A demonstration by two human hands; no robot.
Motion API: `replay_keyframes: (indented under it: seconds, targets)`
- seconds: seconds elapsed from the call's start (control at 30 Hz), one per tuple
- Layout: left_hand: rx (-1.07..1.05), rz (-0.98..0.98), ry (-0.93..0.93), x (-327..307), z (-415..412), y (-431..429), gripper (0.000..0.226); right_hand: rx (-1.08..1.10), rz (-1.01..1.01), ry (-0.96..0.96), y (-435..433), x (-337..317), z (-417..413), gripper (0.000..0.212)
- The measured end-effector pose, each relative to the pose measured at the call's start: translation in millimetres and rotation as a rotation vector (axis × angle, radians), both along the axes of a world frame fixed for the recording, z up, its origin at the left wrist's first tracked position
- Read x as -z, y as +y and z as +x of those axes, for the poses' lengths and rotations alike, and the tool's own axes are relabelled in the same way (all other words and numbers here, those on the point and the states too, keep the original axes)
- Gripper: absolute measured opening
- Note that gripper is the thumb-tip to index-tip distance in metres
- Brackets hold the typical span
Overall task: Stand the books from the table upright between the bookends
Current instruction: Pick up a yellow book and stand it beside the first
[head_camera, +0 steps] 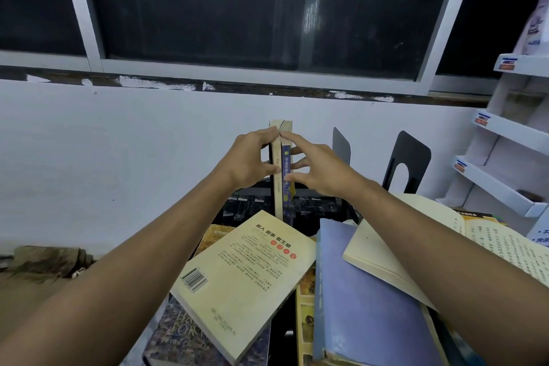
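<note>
Two books stand upright at the back of the table: a cream-spined book (278,196) and, touching it on the right, a blue-spined book (287,187). My left hand (252,157) holds the pair from the left, fingers curled over the top and thumb on the spine. From the right, my right hand (315,166) presses them with nearly straight fingers. A black bookend (341,147) stands apart to the right, and a second black bookend (408,163) stands further right. Whether a bookend stands left of the pair is hidden by my hand.
Loose books lie in front: a yellow paperback (246,282) face down, a blue book (368,300), a cream book (383,255) on top of it, an open book (490,235), and a dark-covered one (175,333). White shelves (505,178) stand at right. The wall (118,157) is behind.
</note>
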State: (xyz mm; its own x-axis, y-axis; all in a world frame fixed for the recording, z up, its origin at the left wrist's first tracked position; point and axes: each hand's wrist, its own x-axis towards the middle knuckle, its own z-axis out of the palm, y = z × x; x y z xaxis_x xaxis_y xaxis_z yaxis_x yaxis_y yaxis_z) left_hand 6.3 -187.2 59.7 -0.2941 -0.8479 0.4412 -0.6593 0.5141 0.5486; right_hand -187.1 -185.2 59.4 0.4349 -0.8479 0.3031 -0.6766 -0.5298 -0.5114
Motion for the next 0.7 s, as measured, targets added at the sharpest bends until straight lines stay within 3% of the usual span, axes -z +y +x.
replay_keyframes:
  seconds: [0.2,0.5,0.7]
  targets:
    - [0.021,-0.047,0.046,-2.6,-2.0,11.6,0.061,-0.006,-0.022,0.011,-3.2,1.7,-0.6,0.092]
    - [-0.063,-0.033,0.014,-7.9,-5.6,14.8,0.066,-0.025,-0.037,0.051,-0.2,-3.5,-10.0,0.09]
    - [-0.171,-0.183,0.025,-18.8,-13.0,20.4,0.06,0.02,-0.098,0.184,18.2,-14.1,-46.3,0.063]
